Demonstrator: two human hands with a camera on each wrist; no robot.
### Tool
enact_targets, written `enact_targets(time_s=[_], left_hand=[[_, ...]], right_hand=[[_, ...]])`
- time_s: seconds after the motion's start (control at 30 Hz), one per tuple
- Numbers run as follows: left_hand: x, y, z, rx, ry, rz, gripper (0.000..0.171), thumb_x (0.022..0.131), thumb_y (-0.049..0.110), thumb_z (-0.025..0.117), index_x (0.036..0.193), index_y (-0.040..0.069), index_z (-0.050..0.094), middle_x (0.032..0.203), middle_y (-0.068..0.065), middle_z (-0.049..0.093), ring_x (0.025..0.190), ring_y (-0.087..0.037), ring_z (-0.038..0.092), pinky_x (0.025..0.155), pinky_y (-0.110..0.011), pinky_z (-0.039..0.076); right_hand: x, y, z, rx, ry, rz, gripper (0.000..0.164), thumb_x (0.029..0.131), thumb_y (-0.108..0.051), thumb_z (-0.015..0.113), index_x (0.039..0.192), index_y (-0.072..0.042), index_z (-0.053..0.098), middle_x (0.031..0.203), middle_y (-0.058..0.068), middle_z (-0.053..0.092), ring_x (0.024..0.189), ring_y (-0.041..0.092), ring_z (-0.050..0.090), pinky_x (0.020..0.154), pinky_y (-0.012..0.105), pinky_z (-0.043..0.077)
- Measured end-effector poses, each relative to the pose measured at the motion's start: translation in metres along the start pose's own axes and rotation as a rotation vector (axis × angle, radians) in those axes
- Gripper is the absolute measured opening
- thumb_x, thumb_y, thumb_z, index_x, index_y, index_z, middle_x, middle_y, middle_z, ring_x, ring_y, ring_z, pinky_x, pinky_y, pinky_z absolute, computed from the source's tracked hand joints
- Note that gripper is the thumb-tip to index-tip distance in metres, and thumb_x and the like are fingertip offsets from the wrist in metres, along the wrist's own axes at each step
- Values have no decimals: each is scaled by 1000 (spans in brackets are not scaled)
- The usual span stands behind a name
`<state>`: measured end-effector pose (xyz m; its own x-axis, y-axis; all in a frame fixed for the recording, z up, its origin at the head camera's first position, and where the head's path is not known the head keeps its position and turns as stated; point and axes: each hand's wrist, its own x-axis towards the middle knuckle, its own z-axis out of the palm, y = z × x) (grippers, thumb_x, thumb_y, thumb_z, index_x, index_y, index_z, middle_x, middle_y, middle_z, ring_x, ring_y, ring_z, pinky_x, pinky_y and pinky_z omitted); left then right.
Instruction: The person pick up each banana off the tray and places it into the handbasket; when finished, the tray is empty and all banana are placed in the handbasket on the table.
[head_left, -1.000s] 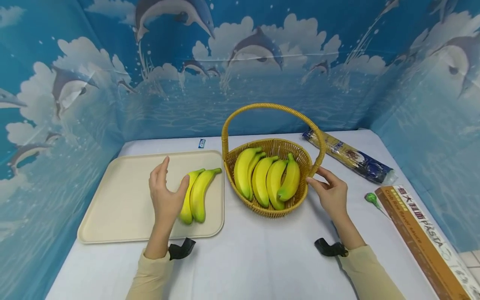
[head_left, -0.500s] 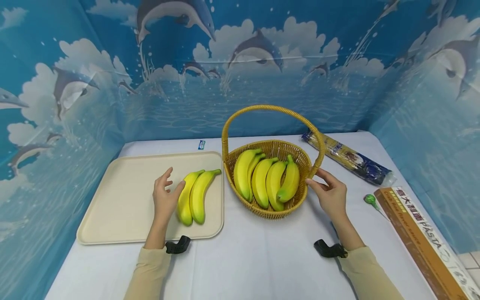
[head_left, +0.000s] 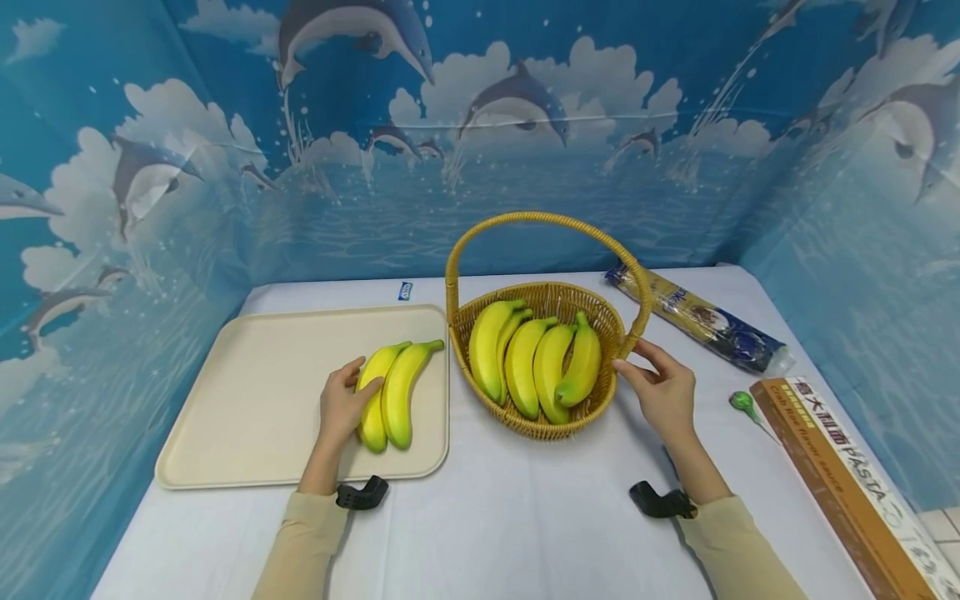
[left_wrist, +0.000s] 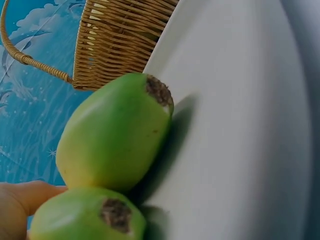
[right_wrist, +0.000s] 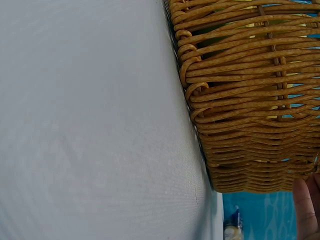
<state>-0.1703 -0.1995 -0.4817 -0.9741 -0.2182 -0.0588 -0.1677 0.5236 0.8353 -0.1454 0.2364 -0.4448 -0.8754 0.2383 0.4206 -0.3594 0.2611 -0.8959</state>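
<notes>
Two yellow bananas lie side by side on the right part of the beige tray [head_left: 247,400]. My left hand [head_left: 343,408] holds the left banana [head_left: 374,431], thumb across its top and fingers along its far left side. The right banana [head_left: 401,400] lies against it; in the left wrist view, the green tips of both show, the held banana [left_wrist: 82,215] lower. Several more bananas [head_left: 522,367] fill the wicker basket [head_left: 536,429]. My right hand [head_left: 670,400] pinches the basket's right rim at the handle's foot; its fingertips are partly hidden there.
A pasta bag [head_left: 701,318] lies behind and right of the basket. A long brown pasta box [head_left: 832,475] runs along the right table edge, with a green lollipop [head_left: 742,402] beside it. A small blue packet [head_left: 405,291] lies behind the tray. Dolphin-print cloth walls surround the table.
My left hand has come down and right from above the tray, its spread fingers closing around the left banana. The right hand stays at the basket rim.
</notes>
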Motion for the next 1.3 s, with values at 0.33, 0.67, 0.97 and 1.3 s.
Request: enact_targets(time_s=[0.33, 0.67, 0.97, 1.3], left_hand=[[0, 0, 2, -46, 11, -31, 55, 91, 22, 67, 141, 3, 51, 130, -23, 60, 115, -32, 58, 97, -41, 47], [-5, 13, -15, -35, 86, -50, 53, 90, 21, 69, 139, 7, 55, 126, -20, 60, 101, -25, 53, 80, -27, 43], [-36, 65, -25, -93, 230, 161, 49, 81, 18, 78, 127, 5, 65, 110, -18, 67, 84, -21, 53, 76, -29, 44], [-55, 131, 30, -124, 114, 457, 49, 77, 17, 81, 122, 4, 68, 103, -15, 68, 83, -27, 63, 81, -42, 53]], right_hand=[[2, 23, -2, -29, 12, 26, 40, 82, 12, 69, 121, 10, 64, 101, -30, 63, 80, -11, 66, 71, 8, 52], [1, 23, -2, -12, 2, 15, 41, 81, 10, 71, 121, 6, 66, 102, -28, 65, 80, -11, 66, 71, 10, 53], [1, 17, -2, 2, -10, 1, 39, 82, 9, 71, 121, 10, 64, 102, -27, 65, 79, -9, 67, 70, 10, 53], [-1, -9, 0, 20, -20, -12, 39, 83, 7, 71, 119, 16, 61, 103, -25, 66, 79, -7, 68, 70, 9, 52]])
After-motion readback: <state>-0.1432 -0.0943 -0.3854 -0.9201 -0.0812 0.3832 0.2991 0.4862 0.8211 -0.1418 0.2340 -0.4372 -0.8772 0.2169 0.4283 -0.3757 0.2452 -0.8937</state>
